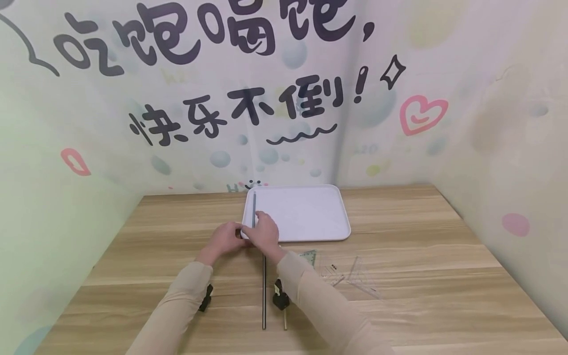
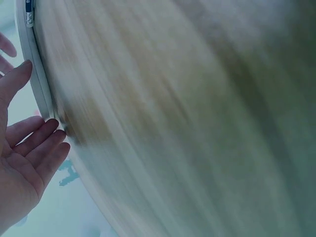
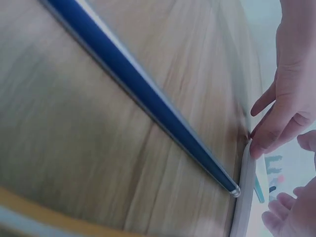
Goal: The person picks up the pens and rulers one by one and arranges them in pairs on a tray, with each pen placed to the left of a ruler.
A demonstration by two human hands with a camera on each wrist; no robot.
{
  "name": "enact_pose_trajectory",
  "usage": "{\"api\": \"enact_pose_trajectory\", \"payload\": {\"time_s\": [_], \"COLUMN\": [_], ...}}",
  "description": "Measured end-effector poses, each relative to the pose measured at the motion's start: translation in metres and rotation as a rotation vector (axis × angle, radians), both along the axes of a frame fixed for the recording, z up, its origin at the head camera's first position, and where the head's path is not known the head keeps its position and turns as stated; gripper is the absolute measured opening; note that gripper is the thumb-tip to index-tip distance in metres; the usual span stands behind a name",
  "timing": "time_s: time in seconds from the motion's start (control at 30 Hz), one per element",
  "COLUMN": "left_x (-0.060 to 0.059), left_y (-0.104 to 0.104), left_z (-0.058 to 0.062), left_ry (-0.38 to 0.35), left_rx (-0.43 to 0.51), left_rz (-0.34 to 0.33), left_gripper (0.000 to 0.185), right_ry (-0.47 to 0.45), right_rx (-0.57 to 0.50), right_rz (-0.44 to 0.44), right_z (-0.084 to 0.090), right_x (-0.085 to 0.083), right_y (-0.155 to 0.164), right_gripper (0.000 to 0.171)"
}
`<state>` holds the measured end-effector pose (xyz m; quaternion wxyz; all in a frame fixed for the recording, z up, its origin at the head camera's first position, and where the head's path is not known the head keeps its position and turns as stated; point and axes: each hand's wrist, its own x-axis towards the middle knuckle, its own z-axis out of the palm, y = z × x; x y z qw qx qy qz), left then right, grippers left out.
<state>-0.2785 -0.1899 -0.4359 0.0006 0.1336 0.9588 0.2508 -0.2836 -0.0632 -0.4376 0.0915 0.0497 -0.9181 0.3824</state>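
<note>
2 hands meet at the near-left corner of a white tray on a wooden table.

From the head view, the left hand and right hand cover that corner, beside a long metal rod that runs from the tray toward the person. Only the wrist views show the fingers: the left fingers lie straight and together, tips at the tray edge; the right fingers, loosely bent, touch the rim and pinch nothing. Clear rulers lie right of the rod.

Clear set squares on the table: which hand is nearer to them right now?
Right. The right hand is at the white tray's near left corner, on the side towards the clear set squares. The left hand sits farther left, beyond the long metal ruler.
</note>
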Motion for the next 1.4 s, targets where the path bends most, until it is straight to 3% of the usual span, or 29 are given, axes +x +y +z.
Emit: {"api": "enact_pose_trajectory", "payload": {"time_s": [0.13,0.3,0.53,0.8,1.1,1.4], "left_x": [0.0,0.001,-0.001,0.001,0.001,0.002], "left_y": [0.0,0.0,-0.001,-0.003,0.0,0.001], "left_z": [0.0,0.001,-0.001,-0.001,-0.002,0.0], "left_ry": [0.004,-0.009,0.017,0.063,0.025,0.054], "left_rx": [0.001,0.001,-0.031,0.02,0.003,-0.016], "left_rz": [0.004,0.008,-0.002,-0.069,-0.008,-0.032], "left_gripper": [0.032,0.026,0.024,0.027,0.026,0.024], "right_ry": [-0.01,-0.022,-0.019,-0.051,-0.089,-0.085], "right_rx": [-0.057,-0.054,-0.03,-0.043,-0.072,0.014], "right_rz": [0.076,0.143,0.177,0.222,0.284,0.299], "right_z": [0.003,0.003,0.003,0.004,0.004,0.007], "right_x": [0.002,0.003,0.007,0.011,0.014,0.018], "right_y": [0.005,0.012,0.02,0.027,0.039,0.05], "right_gripper": [0.065,0.076,0.082,0.087,0.089,0.09]}}
